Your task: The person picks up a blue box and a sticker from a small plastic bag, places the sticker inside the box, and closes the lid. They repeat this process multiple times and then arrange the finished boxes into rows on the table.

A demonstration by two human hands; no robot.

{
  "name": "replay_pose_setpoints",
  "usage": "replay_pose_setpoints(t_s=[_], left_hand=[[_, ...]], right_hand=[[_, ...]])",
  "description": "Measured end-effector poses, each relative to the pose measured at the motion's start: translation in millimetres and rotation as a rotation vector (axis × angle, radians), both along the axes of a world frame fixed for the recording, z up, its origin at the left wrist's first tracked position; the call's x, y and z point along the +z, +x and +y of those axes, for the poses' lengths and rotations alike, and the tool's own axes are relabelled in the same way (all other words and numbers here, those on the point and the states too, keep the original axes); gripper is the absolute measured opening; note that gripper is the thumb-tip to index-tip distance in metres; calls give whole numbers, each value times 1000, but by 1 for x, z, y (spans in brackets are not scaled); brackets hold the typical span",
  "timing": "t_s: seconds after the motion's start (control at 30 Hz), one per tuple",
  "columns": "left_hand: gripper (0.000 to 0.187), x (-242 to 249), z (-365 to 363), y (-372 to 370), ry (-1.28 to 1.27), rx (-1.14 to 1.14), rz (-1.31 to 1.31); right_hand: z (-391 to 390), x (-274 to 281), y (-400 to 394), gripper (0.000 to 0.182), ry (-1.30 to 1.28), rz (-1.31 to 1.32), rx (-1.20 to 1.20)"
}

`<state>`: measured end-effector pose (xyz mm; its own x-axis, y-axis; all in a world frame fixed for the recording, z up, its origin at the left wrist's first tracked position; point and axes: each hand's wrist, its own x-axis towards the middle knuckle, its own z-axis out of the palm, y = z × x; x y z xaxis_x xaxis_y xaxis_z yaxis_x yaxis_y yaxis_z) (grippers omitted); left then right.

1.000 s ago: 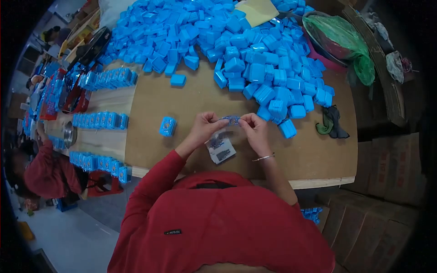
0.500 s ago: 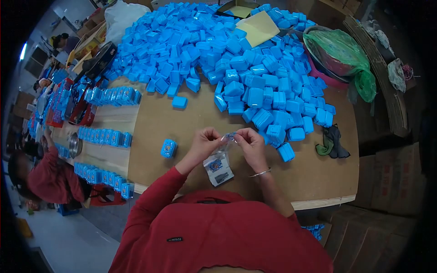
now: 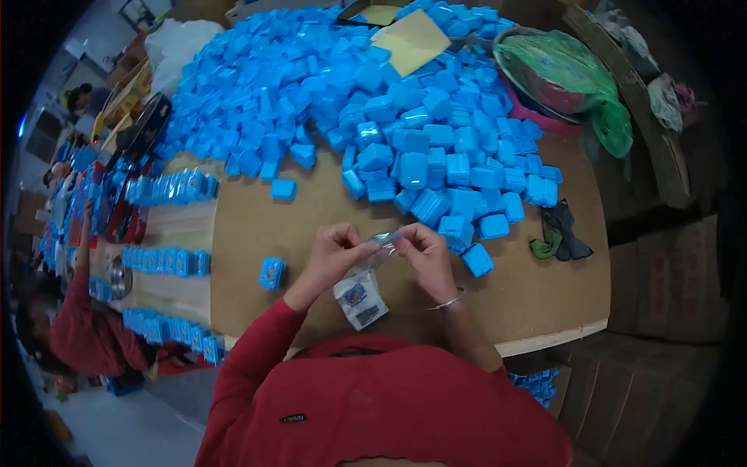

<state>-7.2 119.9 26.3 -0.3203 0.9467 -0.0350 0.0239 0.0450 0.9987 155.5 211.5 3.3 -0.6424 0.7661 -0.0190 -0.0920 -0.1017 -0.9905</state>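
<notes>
My left hand (image 3: pixel 336 253) and my right hand (image 3: pixel 426 257) are close together over the brown board, fingers pinched on the top of a clear plastic bag (image 3: pixel 372 258). Just below the bag, a white printed packet (image 3: pixel 361 300) with a blue picture lies on the board; whether it is joined to the bag I cannot tell. One blue box with a printed label (image 3: pixel 272 274) stands left of my left hand. Past my hands spreads a large pile of blue boxes (image 3: pixel 412 148), one of them (image 3: pixel 477 260) close to my right hand.
Rows of blue boxes (image 3: pixel 166 261) line the left side. A dark cloth (image 3: pixel 562 233) lies at the right. Behind it are basins under green plastic (image 3: pixel 560 70). Yellow card (image 3: pixel 411 42) rests on the pile. A co-worker (image 3: pixel 97 323) in red sits at the far left.
The view has shifted, so the table's things appear further left. My hands still pinch the clear bag, which looks more stretched between the fingertips. The co-worker's arm reaches further up.
</notes>
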Motion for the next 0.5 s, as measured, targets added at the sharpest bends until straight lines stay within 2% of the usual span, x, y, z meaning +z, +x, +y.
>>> replay_pose_setpoints(t_s=[0.07, 0.1, 0.13, 0.2, 0.27, 0.3, 0.37, 0.43, 0.5], left_hand=[[24, 4, 3, -7, -37, -101, -39], [20, 2, 7, -11, -57, -157, -41], [12, -3, 14, -9, -1, -116, -109], [20, 11, 42, -3, -9, -41, -100], [33, 7, 74, 4, -21, 81, 284], [47, 8, 93, 10, -39, 146, 438], [56, -4, 120, 19, 132, 212, 749], [59, 3, 129, 25, 78, 205, 746], [58, 1, 129, 23, 41, 212, 744]], right_hand=[[-4, 4, 6, 9, 13, -33, -90], [-7, 8, 12, 8, 100, -92, -131], [-4, 12, 19, 8, 203, -156, -178], [2, 12, 33, 10, 281, -217, -197], [3, 13, 42, 12, 157, -164, -152], [2, 16, 44, 12, 160, -140, -133], [-5, 11, 48, 12, 192, -105, -91], [-7, 19, 52, 15, 333, -113, -65], [-5, 5, 52, 17, 383, -124, -44]])
